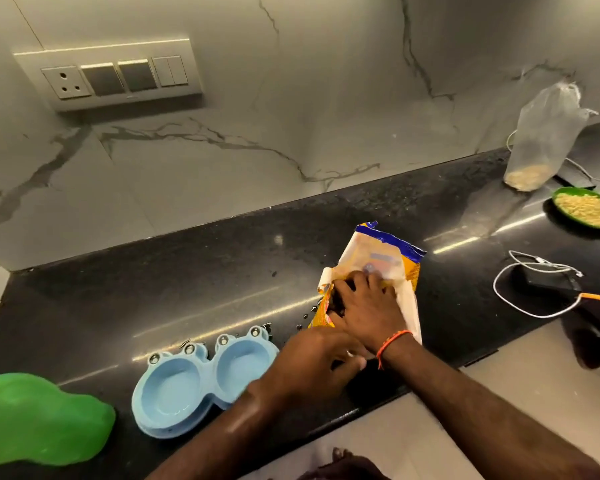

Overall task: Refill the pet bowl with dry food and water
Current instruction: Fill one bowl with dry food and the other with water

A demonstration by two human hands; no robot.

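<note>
At the front edge of the counter point(222, 271) our left hand point(312, 365) curls at the near end of the food bag point(378, 265), just right of the bowl point(194, 379); it seems to pinch the bag's edge, though the motion blur leaves that unsure. Our right hand point(364, 306) lies just past it, fingers reaching into the torn-open bag among dark kibble; whether they have closed on a handful we cannot tell.

The bowl, a blue twin dish with frog eyes, sits near the front edge, left of the bag, and both of its wells look empty. A few kibbles point(305, 315) lie loose on the counter between bowl and bag.

So we judge the dry-food step is in hand, and water has not begun. The next move calls for lifting a handful clear of the bag and carrying it left over one well, keeping the other free for water.

A green lid point(39, 417) lies at the front left corner. Toward the right end lie a cable point(534, 306), a green plate point(582, 209) of grain, and a clear sack point(541, 140) against the wall.
</note>
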